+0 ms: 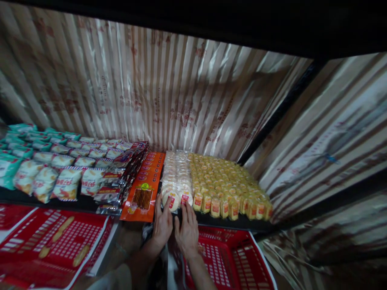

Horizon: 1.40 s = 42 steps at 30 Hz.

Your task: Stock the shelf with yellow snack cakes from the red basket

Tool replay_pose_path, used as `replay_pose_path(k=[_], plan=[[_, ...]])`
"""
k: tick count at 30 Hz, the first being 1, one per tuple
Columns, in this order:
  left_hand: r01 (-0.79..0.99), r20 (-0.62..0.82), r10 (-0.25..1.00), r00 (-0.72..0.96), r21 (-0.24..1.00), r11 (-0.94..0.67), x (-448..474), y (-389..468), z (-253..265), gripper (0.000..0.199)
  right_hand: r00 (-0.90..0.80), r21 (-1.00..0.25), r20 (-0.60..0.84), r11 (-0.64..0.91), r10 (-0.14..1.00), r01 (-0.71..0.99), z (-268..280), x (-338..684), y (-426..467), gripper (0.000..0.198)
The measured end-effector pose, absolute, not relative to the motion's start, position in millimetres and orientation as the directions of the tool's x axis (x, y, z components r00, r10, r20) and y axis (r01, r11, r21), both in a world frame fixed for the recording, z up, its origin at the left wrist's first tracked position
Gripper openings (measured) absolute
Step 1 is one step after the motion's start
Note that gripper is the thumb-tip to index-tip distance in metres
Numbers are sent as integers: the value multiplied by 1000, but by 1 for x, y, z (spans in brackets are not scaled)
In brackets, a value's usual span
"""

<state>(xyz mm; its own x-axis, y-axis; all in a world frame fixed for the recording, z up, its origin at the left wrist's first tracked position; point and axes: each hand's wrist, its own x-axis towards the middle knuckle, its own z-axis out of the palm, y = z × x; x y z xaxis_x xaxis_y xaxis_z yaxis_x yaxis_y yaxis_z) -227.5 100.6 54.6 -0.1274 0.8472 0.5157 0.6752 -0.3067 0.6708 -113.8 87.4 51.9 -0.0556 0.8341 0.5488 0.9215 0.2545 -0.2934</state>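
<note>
Two rows of white round cakes or crackers in clear wrappers (177, 173) stand on the shelf in the middle, with red labels on the front ones. My left hand (163, 221) is at the front of the left row, its stretched fingers resting against the front pack. Beside it my right hand (187, 233) touches the front pack of the right row, fingers extended and slightly apart. Neither hand is wrapped round anything. To the left lies an orange snack bag (146, 189); on the right stand rows of small yellow wrapped cakes (223, 181).
Farther left are rows of white snack bags (65, 181), teal bags (9, 169) and a stack of dark red packets (121, 177). Below the shelf edge are a red basket (250, 257) and another red basket (101, 237) holding a few long items. A dark post (272, 117) slants at right.
</note>
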Motion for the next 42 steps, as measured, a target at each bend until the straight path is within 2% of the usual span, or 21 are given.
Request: replay_pose_path(k=[4,8,14,18,21,26,33,37,42], plan=[[688,585,810,-47,607,-398,-245,105,84,50,-39,-324,568,267,822,908,54,-115,89,54],[772,618,778,-115,549,-322,-282,127,102,43,7,-406,564,269,826,873,55,-112,87,52],[843,545,834,-88,487,-229,-323,156,90,35,242,-620,577,226,780,751,65,-114,89,55],[871,516,855,-54,443,-212,-330,159,81,38,180,-634,571,291,801,716,88,-149,108,51],[886,522,852,-32,409,-217,-334,161,78,40,51,-604,548,353,835,714,102,-187,137,48],[889,525,849,-59,414,-195,-339,169,69,42,-29,-552,504,348,863,758,103,-237,200,47],[824,515,852,-94,521,-224,-332,183,49,42,-277,-289,376,396,884,872,96,-269,281,56],[777,458,888,-41,573,-260,-331,185,49,48,-267,-221,271,330,925,918,94,-281,310,58],[773,441,897,0,569,-280,-339,183,48,43,-172,-245,158,207,972,947,95,-293,325,53]])
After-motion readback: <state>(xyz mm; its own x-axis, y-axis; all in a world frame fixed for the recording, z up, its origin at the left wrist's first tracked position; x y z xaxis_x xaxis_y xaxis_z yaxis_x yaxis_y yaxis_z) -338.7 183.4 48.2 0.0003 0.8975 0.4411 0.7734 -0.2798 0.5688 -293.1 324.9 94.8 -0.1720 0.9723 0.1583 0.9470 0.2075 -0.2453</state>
